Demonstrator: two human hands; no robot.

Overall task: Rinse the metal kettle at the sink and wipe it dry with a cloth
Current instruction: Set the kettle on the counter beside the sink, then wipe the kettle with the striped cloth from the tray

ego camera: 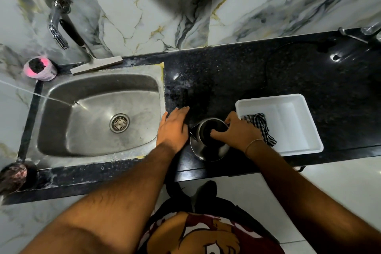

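Gripping the rim of the metal kettle (209,142), the right hand (237,132) is curling its fingers (216,133) over the edge and into the dark opening, with the thumb side lying toward the white tray (313,130). From the head camera, the kettle is standing upright on the black speckled bench (226,76), close to its front edge, with its small pouring lip pointing toward 10 o'clock. It is sitting between the sink (99,115) at its 9 o'clock and the tray at its 3 o'clock, just beside the tray's near corner.

A thin bracelet (252,144) is circling the right wrist. The left hand (175,128) is lying flat and open on the bench with its fingers spread, holding nothing; it is resting just beside the kettle at 9 o'clock and overlapping the sink's right rim.

A black-and-white checked cloth (261,128) is lying bunched in the tray's near left corner, partly hidden behind the right wrist.

The steel sink is showing its drain (119,122) in the middle of the basin. A thin stream of water (41,96) is running in from the left edge of the picture and landing in the basin at 10 o'clock of the drain. A chrome tap (56,20) is projecting from the marble wall above the sink, and a squeegee (90,57) is leaning at the back rim. A pink container (40,68) is standing at the sink's far left corner.
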